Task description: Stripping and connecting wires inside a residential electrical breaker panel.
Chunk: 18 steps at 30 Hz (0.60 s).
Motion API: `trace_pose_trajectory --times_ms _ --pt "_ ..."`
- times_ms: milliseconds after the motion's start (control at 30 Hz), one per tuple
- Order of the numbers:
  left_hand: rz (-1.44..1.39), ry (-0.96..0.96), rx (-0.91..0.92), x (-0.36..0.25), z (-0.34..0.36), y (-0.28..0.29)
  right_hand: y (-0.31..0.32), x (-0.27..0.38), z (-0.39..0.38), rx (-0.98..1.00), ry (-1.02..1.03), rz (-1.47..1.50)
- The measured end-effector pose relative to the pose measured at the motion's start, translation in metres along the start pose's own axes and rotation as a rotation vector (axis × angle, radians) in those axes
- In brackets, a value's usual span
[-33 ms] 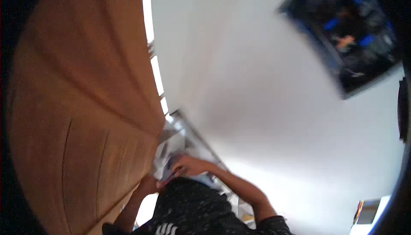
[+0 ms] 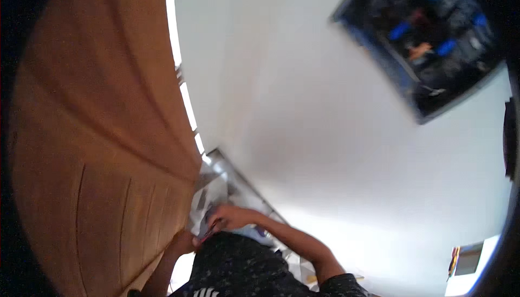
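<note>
Low in the picture, in front of my dark patterned shirt [image 2: 238, 264], my two hands are close together. My right hand [image 2: 232, 217] is closed, its fingers curled round a thin red and dark thing [image 2: 206, 236]. Its kind is too small and blurred to tell. The lower end of this thing meets my left hand [image 2: 186, 241], which is closed at it beside the brown wooden panel. A bluish-grey patch [image 2: 205, 224] shows by my right fingers; I cannot tell whether it is held.
A large brown wooden panel [image 2: 108, 134] fills the left side. A pale wall [image 2: 303, 107] spreads across the middle and right. At upper right is a dark rectangular panel [image 2: 428, 42] with blue patches. A small framed thing [image 2: 469, 259] is at lower right. Patterned floor [image 2: 219, 188] shows beyond my hands.
The view has shifted, so the dark panel and the wooden panel's edge sit farther left. My hands appear slightly lower and farther left, still closed at the same thin thing.
</note>
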<state>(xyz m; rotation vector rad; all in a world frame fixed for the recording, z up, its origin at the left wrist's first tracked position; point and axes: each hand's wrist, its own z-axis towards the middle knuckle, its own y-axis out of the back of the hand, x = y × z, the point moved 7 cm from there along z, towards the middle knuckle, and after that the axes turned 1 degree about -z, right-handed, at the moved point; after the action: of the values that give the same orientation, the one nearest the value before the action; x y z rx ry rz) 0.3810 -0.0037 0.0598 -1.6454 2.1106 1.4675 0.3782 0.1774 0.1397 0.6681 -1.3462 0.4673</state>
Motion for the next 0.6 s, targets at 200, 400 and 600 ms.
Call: trace_pose_trajectory --times_ms 200,400,600 --pt "-0.086 0.026 -0.030 0.018 0.020 0.011 0.009 0.013 0.008 0.038 -0.057 -0.166" --pt "-0.915 0.089 -0.181 0.089 0.033 -0.013 -0.025 -0.047 0.035 0.079 -0.048 -0.288" --pt "-0.700 0.045 0.188 0.086 0.056 0.016 0.036 -0.012 0.019 -0.177 -0.082 -0.471"
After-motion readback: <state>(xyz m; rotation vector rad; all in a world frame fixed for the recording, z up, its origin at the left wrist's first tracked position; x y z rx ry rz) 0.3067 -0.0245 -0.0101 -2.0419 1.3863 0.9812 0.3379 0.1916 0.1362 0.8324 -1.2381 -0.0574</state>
